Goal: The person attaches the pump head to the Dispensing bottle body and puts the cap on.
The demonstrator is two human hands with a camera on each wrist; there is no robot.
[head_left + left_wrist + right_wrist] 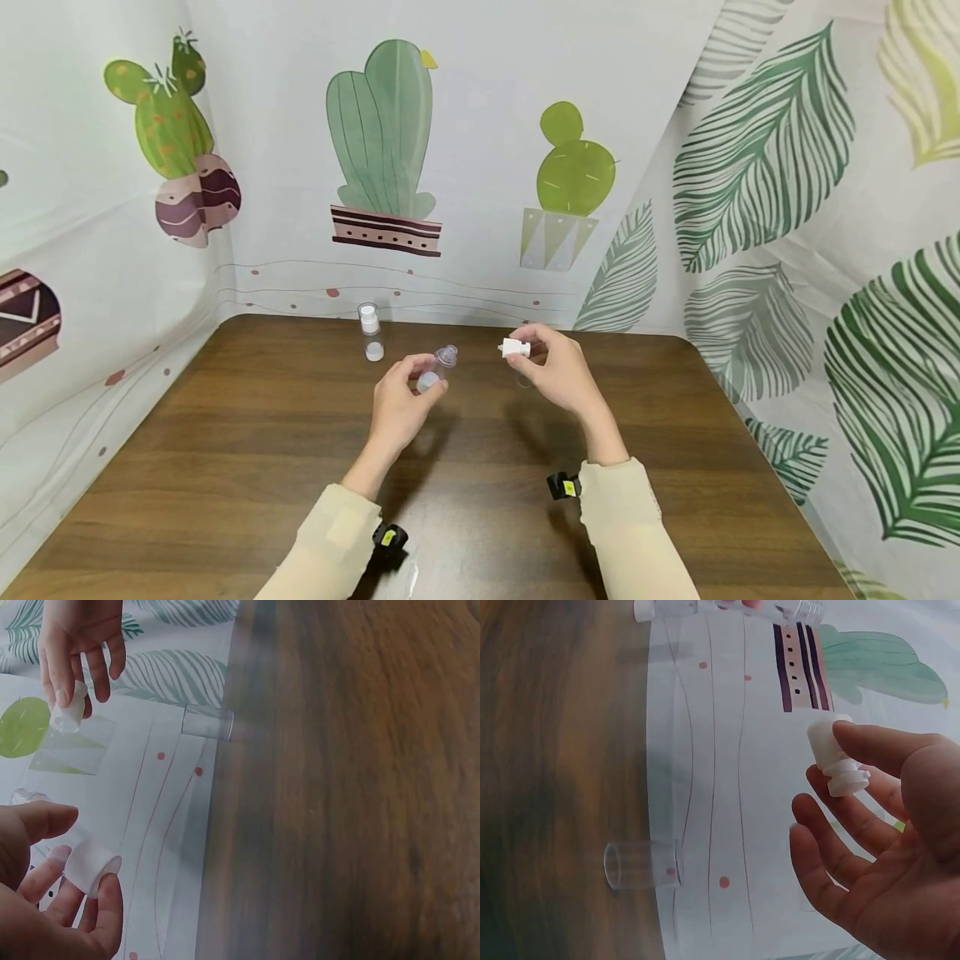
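My left hand (pixel 397 402) grips a small clear bottle (pixel 446 357) between thumb and fingers. The bottle tilts, its open threaded neck up and towards the right, and its white bottom (pixel 91 866) shows in the left wrist view. To the right, level with the neck and apart from it, my right hand (pixel 561 371) pinches a white pump head (pixel 514 347) between thumb and forefinger. The other right fingers are spread loosely, as the right wrist view shows. A clear cylindrical cap (pixel 643 865) stands on the table near my right hand, partly hidden by it in the head view.
A second pump bottle (pixel 371 332) with a white top and a clear cover stands upright at the table's back left. The brown wooden table (pixel 300 467) ends at a printed cloth (pixel 480 275) hanging behind it. Black wrist cameras sit below both sleeves.
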